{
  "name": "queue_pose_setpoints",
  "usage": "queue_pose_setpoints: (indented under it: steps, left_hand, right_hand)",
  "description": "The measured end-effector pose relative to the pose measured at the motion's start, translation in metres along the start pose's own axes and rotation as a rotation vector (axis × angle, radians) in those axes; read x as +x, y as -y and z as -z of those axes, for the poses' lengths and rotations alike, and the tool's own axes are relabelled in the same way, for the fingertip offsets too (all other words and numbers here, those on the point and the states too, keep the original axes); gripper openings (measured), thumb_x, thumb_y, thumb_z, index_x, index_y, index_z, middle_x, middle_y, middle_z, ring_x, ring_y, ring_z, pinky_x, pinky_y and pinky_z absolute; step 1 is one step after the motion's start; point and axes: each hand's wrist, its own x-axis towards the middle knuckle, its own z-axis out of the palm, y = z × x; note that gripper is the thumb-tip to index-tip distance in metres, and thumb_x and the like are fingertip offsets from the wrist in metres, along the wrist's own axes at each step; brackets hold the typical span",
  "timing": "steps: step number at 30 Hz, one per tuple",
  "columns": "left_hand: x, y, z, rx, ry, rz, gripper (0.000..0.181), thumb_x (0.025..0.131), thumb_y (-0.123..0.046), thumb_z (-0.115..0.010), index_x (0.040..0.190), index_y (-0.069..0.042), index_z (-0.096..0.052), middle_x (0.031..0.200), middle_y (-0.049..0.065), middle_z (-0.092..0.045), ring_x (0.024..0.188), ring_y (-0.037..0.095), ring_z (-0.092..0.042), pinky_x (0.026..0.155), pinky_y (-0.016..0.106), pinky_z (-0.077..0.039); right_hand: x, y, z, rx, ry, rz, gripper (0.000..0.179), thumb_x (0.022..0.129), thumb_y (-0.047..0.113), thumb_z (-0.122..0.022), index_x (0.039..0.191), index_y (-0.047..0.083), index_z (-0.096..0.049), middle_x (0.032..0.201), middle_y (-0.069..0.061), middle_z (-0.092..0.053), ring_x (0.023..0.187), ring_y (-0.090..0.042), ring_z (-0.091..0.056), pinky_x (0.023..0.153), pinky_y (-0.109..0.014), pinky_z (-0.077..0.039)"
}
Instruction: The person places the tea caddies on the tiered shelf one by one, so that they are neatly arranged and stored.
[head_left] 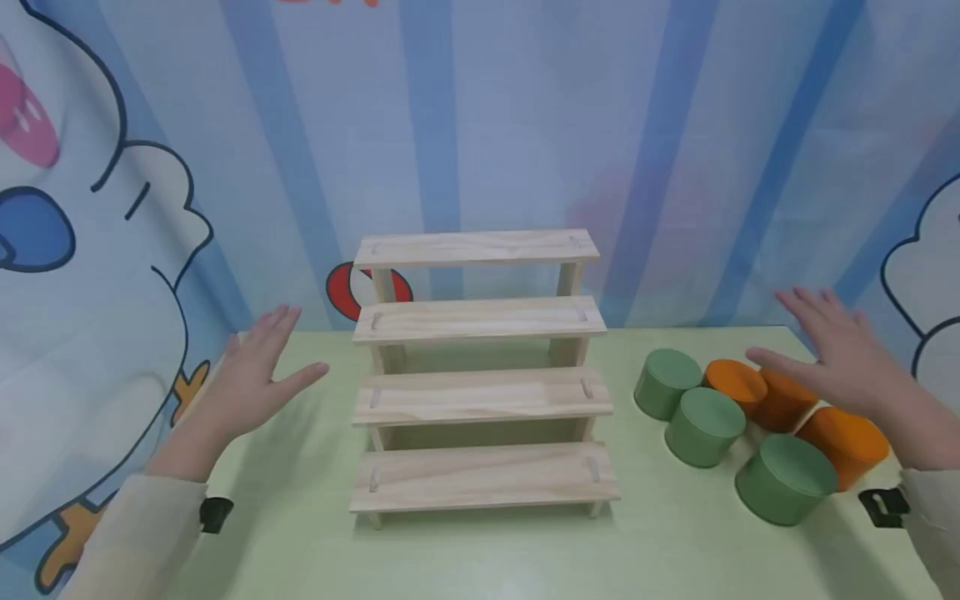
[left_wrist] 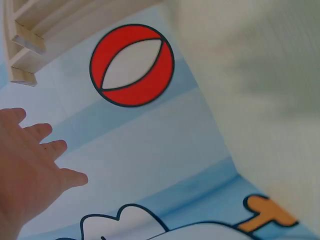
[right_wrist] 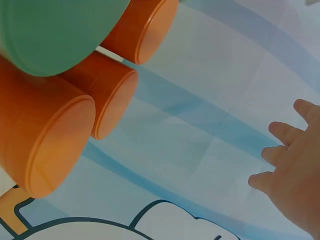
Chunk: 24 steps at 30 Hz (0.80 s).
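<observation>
One wooden step rack (head_left: 480,396), four-tiered, is being supported by the desk (head_left: 480,562). Three green canisters (head_left: 705,427) and three orange canisters (head_left: 847,442) are being stood upright in a cluster to the right of the rack. The left hand (head_left: 255,387) is being held empty to the left of the rack, fingers extended, thumb spread apart; the right hand (head_left: 847,358) is being held likewise, well to the right of the rack, apart from the canisters. By judgement, the canisters are being rated light, stiff, somewhat slippery and not fragile; a grasp round the curved side, below the rim, is being favoured, the outer green ones being less crowded. In the head view the orange canister farthest back is being partly covered by the right hand and its neighbours. In the right wrist view a green canister is being cut off by the frame edge. Whether the canisters are hollow is not being revealed.
</observation>
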Motion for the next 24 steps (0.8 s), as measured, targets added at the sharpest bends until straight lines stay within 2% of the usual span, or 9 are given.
queue_pose_setpoints:
  steps: [4,9,12,18,24]
  left_hand:
    - [-0.004,-0.009,-0.009,-0.161,-0.037,-0.037,0.087,0.093,-0.045,-0.057,0.156,-0.011,-0.008,0.16,0.02,-0.01,0.146,0.042,-0.006,0.11,0.069,0.003]
    - [-0.011,-0.021,-0.019,-0.312,-0.025,-0.038,0.086,0.094,-0.038,-0.059,0.156,-0.016,-0.004,0.161,0.016,-0.006,0.147,0.039,-0.005,0.112,0.065,0.003]
    - [-0.015,-0.029,-0.022,-0.373,-0.01,-0.01,0.086,0.094,-0.037,-0.059,0.156,-0.018,-0.003,0.162,0.014,-0.004,0.147,0.039,-0.003,0.112,0.066,0.0]
    - [-0.018,-0.037,-0.033,-0.492,-0.011,0.033,0.087,0.093,-0.035,-0.062,0.156,-0.02,-0.003,0.162,0.01,-0.005,0.147,0.035,-0.004,0.109,0.07,-0.013]
    - [-0.019,-0.038,-0.045,-0.571,-0.021,0.048,0.089,0.092,-0.029,-0.063,0.156,-0.024,-0.002,0.162,0.009,-0.007,0.147,0.035,-0.005,0.107,0.072,-0.012]
  right_hand:
    - [-0.018,0.002,-0.001,0.026,-0.064,0.008,0.093,0.092,0.048,-0.058,0.154,0.001,-0.008,0.156,-0.031,-0.003,0.142,-0.045,0.017,0.107,-0.065,0.019]
    - [-0.036,0.006,-0.002,0.068,-0.096,0.002,0.094,0.091,0.044,-0.061,0.153,-0.001,-0.007,0.155,-0.033,-0.005,0.142,-0.044,0.017,0.108,-0.063,0.019]
    - [-0.047,0.008,-0.005,0.099,-0.103,-0.02,0.094,0.091,0.042,-0.062,0.153,0.0,-0.005,0.156,-0.032,-0.002,0.142,-0.042,0.019,0.108,-0.062,0.018]
    - [-0.068,0.009,-0.015,0.162,-0.108,-0.085,0.094,0.092,0.04,-0.062,0.154,0.002,-0.002,0.156,-0.031,0.005,0.141,-0.044,0.02,0.101,-0.077,0.005]
    - [-0.084,0.007,-0.03,0.228,-0.124,-0.111,0.092,0.093,0.036,-0.062,0.155,0.005,-0.002,0.156,-0.03,0.004,0.142,-0.046,0.017,0.099,-0.079,0.001]
